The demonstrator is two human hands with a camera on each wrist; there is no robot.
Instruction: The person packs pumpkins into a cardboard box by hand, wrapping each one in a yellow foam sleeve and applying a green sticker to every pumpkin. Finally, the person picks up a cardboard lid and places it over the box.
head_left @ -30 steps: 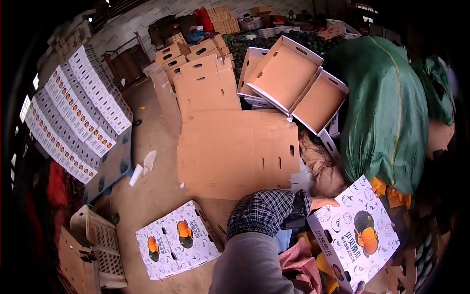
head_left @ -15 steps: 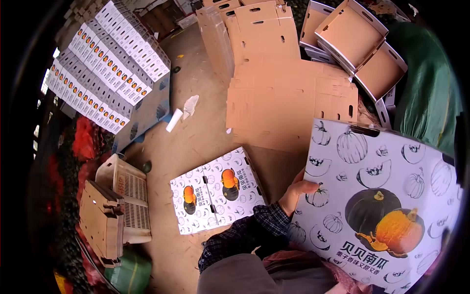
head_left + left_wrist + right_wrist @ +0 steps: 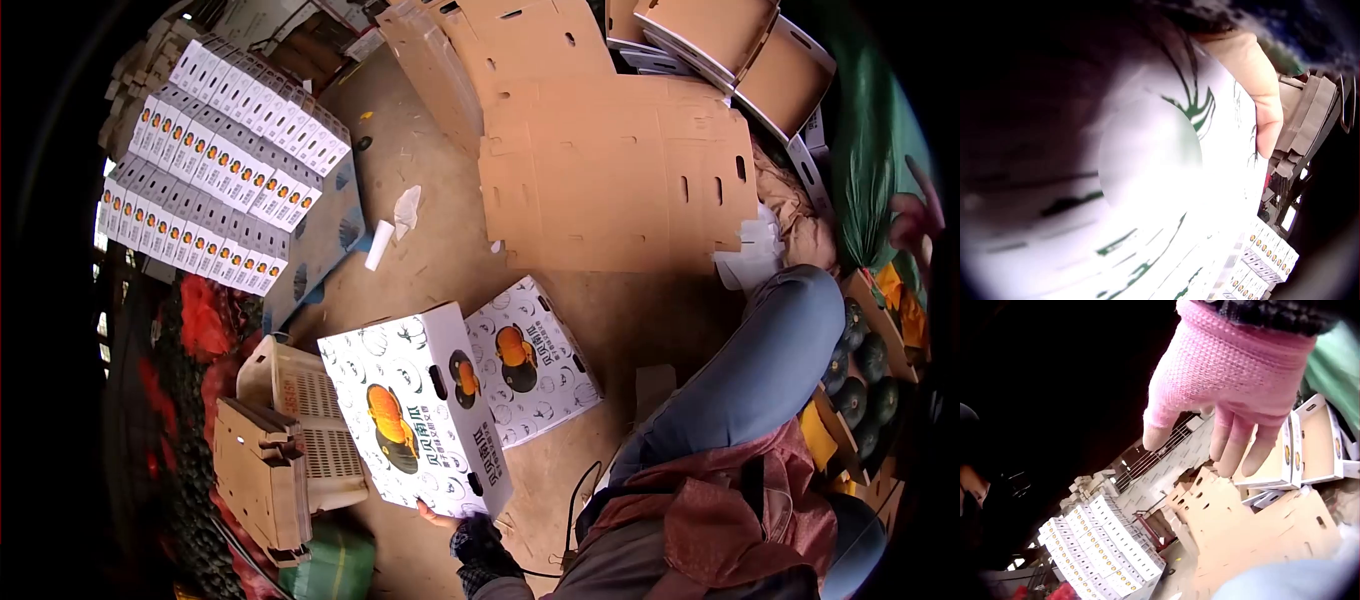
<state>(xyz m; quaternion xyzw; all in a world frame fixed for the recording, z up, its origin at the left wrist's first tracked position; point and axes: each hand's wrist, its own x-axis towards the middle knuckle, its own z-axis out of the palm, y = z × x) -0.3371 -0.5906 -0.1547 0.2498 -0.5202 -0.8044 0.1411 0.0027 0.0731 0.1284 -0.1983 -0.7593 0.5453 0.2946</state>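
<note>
My left hand (image 3: 435,514) grips a white printed carton (image 3: 400,420) by its lower edge and holds it up, tilted, over the floor. Pumpkin pictures and dark lettering cover its faces. In the left wrist view, the thumb side of the hand (image 3: 1259,78) curls round the carton's edge, and the white panel fills most of that view. Behind the carton, a second printed carton (image 3: 535,370) lies on the floor, partly overlapped by it. My right hand (image 3: 1232,394), in a pink fingerless-tip glove, hangs with relaxed, spread fingers, holding nothing; in the head view it is blurred at the far right.
Stacked white cartons (image 3: 215,165) stand at the left. A plastic crate (image 3: 325,440) with folded cardboard (image 3: 255,480) is near the held carton. Flat cardboard sheets (image 3: 610,170) and open trays (image 3: 700,25) lie ahead. Dark green squashes (image 3: 850,400) fill a box beside my knee.
The carton has swung from my right side across to the left in my left hand. My right hand is now apart from it, out at the right. The head view has turned left and down.
</note>
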